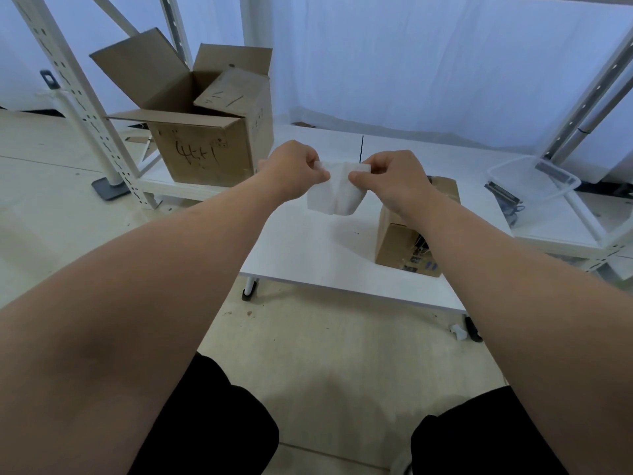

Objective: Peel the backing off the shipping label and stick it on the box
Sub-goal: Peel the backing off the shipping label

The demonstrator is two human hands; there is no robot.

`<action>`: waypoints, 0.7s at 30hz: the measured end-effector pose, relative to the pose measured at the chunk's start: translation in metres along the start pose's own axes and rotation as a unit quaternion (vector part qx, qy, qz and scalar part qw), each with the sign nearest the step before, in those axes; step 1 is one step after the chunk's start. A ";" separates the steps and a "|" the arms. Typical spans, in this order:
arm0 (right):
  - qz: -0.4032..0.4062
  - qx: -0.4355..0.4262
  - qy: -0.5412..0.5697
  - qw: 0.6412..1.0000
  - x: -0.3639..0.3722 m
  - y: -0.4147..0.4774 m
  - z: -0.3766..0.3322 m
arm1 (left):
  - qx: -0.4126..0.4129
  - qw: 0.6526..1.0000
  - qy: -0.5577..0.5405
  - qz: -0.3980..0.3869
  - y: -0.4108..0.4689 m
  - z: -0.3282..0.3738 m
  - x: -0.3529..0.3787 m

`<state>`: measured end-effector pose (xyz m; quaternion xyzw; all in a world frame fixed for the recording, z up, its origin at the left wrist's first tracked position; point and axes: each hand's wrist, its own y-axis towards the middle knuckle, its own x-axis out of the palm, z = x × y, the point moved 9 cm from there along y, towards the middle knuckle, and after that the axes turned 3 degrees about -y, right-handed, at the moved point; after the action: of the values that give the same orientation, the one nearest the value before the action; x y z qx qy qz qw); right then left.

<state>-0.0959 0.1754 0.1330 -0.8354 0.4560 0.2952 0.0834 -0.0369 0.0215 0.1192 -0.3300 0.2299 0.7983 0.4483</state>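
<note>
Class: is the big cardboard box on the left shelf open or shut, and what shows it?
Open: the big cardboard box has flaps standing up and splayed outward, baring its inside.

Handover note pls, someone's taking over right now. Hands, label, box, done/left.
Both busy: left hand pinches the label at its top left, right hand at its top right. It hangs in the air above the white table, apparently parting down the middle. The small box sits on the table beneath the right forearm. Done: peel begun, it seems. Left: finish peeling, stick it on.
</note>
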 end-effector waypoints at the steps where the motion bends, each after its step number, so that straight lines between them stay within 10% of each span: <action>1: -0.001 -0.001 0.000 1.000 0.000 0.000 0.000 | -0.003 1.000 0.006 0.001 0.000 0.000 -0.001; 21: -0.021 -0.040 -0.012 0.999 -0.001 0.000 -0.004 | 0.053 0.992 -0.098 -0.052 -0.016 0.029 0.004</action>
<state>-0.0948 0.1745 0.1369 -0.8439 0.4250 0.3214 0.0618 -0.0343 0.0508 0.1353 -0.2372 0.2095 0.7890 0.5266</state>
